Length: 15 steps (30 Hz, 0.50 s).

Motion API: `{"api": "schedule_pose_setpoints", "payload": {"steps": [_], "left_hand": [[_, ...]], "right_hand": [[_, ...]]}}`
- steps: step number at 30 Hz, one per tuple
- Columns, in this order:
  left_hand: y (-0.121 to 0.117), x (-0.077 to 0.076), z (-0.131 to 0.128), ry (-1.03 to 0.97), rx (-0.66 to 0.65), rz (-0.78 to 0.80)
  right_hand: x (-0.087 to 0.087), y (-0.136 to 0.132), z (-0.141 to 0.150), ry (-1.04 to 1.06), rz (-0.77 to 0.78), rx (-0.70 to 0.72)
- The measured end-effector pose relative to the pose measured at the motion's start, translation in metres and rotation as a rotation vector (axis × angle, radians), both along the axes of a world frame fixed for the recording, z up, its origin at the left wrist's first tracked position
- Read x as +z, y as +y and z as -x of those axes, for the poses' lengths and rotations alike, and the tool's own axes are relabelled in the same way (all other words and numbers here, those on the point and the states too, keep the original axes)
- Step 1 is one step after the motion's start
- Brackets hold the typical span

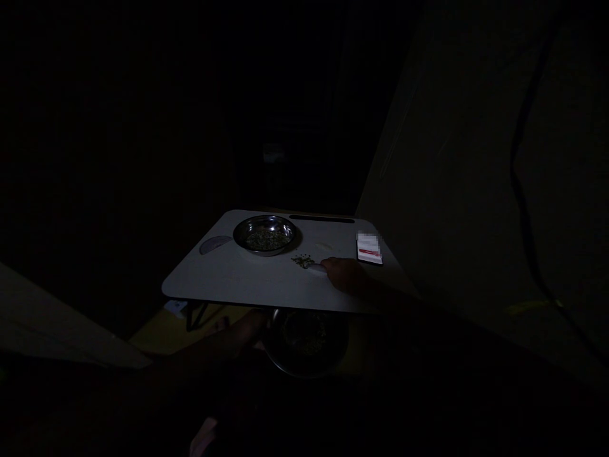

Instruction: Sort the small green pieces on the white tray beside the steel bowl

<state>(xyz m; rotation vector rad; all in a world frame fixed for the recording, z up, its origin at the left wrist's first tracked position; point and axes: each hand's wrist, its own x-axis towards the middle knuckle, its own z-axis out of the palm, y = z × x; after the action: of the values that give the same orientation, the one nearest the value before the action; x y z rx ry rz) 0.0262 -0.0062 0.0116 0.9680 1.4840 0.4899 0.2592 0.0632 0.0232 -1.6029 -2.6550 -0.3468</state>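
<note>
In the dim light, my right hand is closed on a pale, flat-looking piece, whose kind I cannot make out. Its tip touches a small heap of green and pale bits on the white tabletop. Below the near edge of the table, my left hand grips the left rim of a metal bowl, with similar bits faintly visible inside. Another shiny metal bowl, holding more of these bits, stands on the table. The left fingers are mostly lost in shadow.
A phone with a lit screen lies at the table's right side. On the left is a greyish half-round shape. A dark slot runs along the far edge. A wall rises on the right, with a dark cable.
</note>
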Motion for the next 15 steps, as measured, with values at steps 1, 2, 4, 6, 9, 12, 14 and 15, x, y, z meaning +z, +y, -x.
{"api": "schedule_pose_setpoints", "payload": {"steps": [1, 2, 4, 6, 9, 12, 14, 15], "left_hand": [[0.0, 0.001, 0.0, -0.002, 0.009, 0.024], [0.0, 0.002, -0.001, -0.007, 0.017, 0.041], [0.0, 0.003, -0.002, -0.021, 0.031, 0.048], [0.0, 0.003, -0.002, -0.035, 0.042, 0.049], [0.0, -0.001, -0.002, -0.007, 0.071, 0.048], [0.001, -0.006, 0.001, 0.003, 0.062, 0.032], [0.002, -0.009, 0.002, -0.008, 0.038, 0.037], [0.002, -0.01, 0.002, -0.008, 0.028, 0.037]], "right_hand": [[0.0, 0.0, 0.0, 0.006, -0.003, 0.013], [-0.001, -0.001, -0.001, 0.01, -0.004, 0.023], [-0.002, -0.001, -0.001, 0.012, -0.006, 0.027], [-0.002, 0.0, -0.001, 0.006, -0.004, 0.032], [-0.001, 0.0, -0.001, 0.001, -0.003, 0.037], [0.0, 0.0, -0.001, -0.012, -0.012, 0.016], [0.0, 0.001, -0.001, -0.019, -0.015, -0.004], [0.0, 0.001, -0.002, -0.021, -0.014, -0.012]]}}
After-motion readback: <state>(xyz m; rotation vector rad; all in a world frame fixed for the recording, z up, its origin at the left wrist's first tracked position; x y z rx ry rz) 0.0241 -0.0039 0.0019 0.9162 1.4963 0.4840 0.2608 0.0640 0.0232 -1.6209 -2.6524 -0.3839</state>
